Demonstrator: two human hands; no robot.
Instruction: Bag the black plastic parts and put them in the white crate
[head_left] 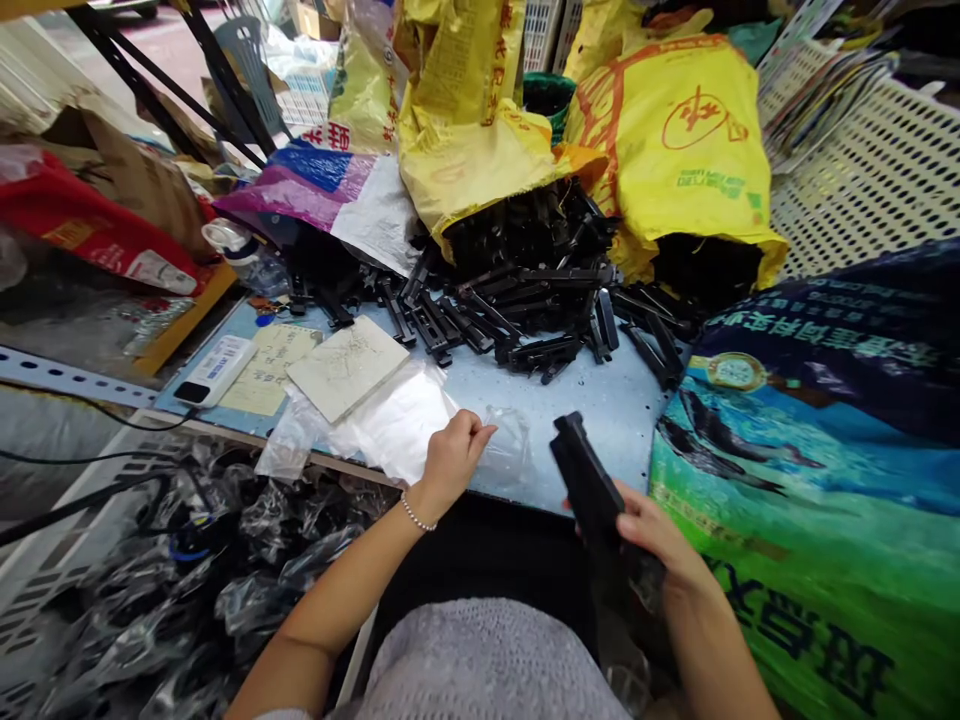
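Note:
My left hand (452, 455) is closed in a pinch on a thin clear plastic bag (504, 440), just above the front edge of the blue table (611, 395). To the right, my right hand (656, 535) is wrapped round a black plastic part (589, 475), which tilts up and away from me. Clear film hangs under that hand. Behind both hands lies a heap of long black parts (517, 310). A stack of clear bags (409, 415) sits left of my left hand, partly under a pale square board (349, 368).
Yellow sacks (690, 140) spill black parts at the back. A blue-green sack (795, 480) stands at the right. At the lower left, a crate (41, 590) holds bagged black parts. A white device (216, 370) with a cable and a yellow note (274, 368) lie at the table's left.

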